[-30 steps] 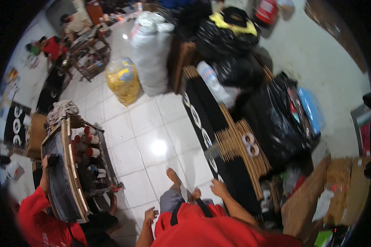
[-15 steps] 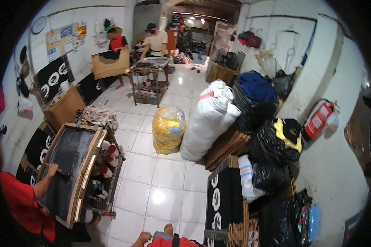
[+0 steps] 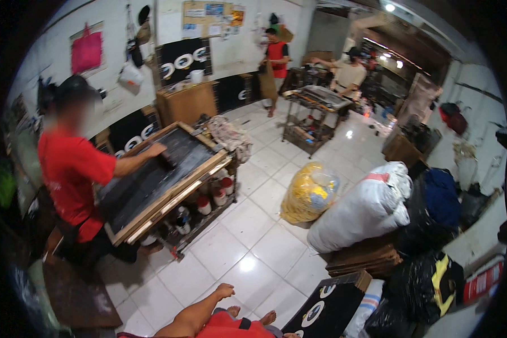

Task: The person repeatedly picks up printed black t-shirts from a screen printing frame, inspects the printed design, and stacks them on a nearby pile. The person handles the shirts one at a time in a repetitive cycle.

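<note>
My left hand (image 3: 225, 290) is raised above the tiled floor at the lower middle, its fingers loosely curled with nothing visible in them. At the bottom edge only a sliver of my right hand (image 3: 290, 335) shows, its fingers hidden. It is nearest the black printed panels (image 3: 308, 318) on stacked board. To the left a co-worker in red (image 3: 72, 166) holds a dark squeegee (image 3: 166, 160) on a large wood-framed screen (image 3: 132, 188), which rests on a trolley with several bottles (image 3: 204, 204).
A yellow bag (image 3: 304, 194), a tall white sack (image 3: 355, 205) and black bags (image 3: 403, 293) stand on the right. Two people (image 3: 276, 56) (image 3: 346, 73) work at the back beside another trolley (image 3: 310, 121). A dark board (image 3: 81, 296) lies at lower left.
My view has swung up and left toward the co-worker and back room. My left hand has risen and moved forward. The person in red at the back has lowered a brown board.
</note>
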The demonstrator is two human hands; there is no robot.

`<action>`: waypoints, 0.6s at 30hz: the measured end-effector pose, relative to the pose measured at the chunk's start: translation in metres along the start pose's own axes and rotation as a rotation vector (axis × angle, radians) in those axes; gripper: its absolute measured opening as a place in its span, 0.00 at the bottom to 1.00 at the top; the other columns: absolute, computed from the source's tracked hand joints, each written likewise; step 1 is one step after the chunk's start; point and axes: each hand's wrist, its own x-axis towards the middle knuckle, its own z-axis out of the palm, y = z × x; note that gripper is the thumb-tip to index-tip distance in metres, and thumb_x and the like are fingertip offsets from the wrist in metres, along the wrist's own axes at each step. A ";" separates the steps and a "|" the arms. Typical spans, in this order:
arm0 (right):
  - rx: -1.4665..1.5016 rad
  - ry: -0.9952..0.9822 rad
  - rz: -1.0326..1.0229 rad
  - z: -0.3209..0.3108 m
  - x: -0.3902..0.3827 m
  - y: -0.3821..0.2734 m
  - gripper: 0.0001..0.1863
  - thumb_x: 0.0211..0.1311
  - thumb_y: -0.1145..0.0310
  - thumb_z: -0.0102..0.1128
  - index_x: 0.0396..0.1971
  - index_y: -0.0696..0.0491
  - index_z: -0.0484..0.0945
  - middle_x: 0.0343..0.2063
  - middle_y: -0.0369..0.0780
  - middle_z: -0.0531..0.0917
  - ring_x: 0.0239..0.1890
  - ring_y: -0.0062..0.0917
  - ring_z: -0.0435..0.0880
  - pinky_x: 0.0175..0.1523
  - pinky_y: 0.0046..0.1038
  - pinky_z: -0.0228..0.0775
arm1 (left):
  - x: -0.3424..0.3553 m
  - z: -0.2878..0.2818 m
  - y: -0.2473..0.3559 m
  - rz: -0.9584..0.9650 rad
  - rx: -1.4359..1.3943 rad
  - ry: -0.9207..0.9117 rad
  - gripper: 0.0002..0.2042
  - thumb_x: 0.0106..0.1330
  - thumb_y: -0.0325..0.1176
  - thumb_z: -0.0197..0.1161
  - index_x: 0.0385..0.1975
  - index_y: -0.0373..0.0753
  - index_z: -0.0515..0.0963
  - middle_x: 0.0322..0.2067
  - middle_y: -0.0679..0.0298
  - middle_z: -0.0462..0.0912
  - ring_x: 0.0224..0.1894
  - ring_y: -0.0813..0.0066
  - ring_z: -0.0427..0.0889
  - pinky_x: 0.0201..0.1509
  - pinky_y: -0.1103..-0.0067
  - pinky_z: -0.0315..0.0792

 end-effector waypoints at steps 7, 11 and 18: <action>0.021 -0.147 0.149 -0.069 0.076 -0.027 0.03 0.46 0.79 0.56 0.22 0.61 0.78 0.18 0.42 0.80 0.17 0.28 0.78 0.21 0.26 0.70 | -0.062 0.032 -0.145 -0.542 0.335 0.125 0.13 0.55 0.45 0.60 0.29 0.41 0.81 0.25 0.65 0.83 0.22 0.75 0.79 0.26 0.75 0.75; 0.021 -0.159 0.174 -0.115 0.118 -0.052 0.03 0.45 0.80 0.56 0.21 0.62 0.78 0.18 0.43 0.79 0.16 0.29 0.78 0.20 0.27 0.71 | -0.085 0.088 -0.163 -0.551 0.071 0.138 0.15 0.53 0.44 0.62 0.32 0.40 0.82 0.29 0.63 0.84 0.26 0.72 0.81 0.28 0.75 0.75; -0.060 -0.245 0.053 -0.136 0.188 -0.106 0.04 0.47 0.82 0.51 0.19 0.62 0.76 0.18 0.44 0.79 0.16 0.29 0.79 0.19 0.26 0.73 | -0.079 0.166 -0.142 -0.327 -0.230 0.338 0.14 0.51 0.46 0.58 0.24 0.41 0.82 0.29 0.57 0.83 0.27 0.67 0.81 0.28 0.74 0.73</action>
